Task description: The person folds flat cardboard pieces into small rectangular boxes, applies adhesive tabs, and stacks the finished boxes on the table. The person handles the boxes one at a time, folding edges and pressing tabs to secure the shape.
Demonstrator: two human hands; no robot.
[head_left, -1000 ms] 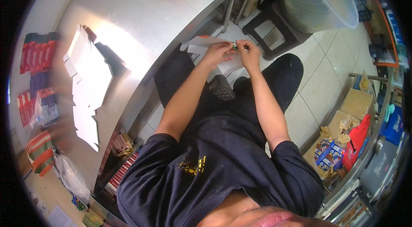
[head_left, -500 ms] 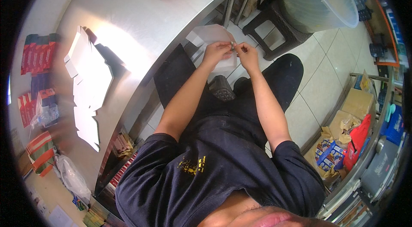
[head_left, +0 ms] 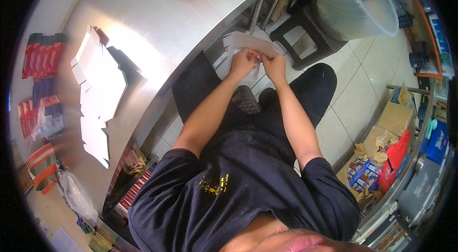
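With the fingertips of your left hand [head_left: 242,63] and right hand [head_left: 274,67], you are grasping a folded white card piece [head_left: 250,41], the two hands almost meeting. You are holding it above the tiled floor [head_left: 337,121], beside the metal surface [head_left: 183,13]. There, white cut-out sheets [head_left: 101,78] are lying. A translucent tub [head_left: 341,9] is standing on a dark stool [head_left: 327,37] ahead, rightward.

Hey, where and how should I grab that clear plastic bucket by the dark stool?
Probably by the rim of the clear plastic bucket, at two opposite spots, coming from above and over the right knee. It appears to stand open end up on the dark stool, and its wall widens toward a lip that fingers could hook.
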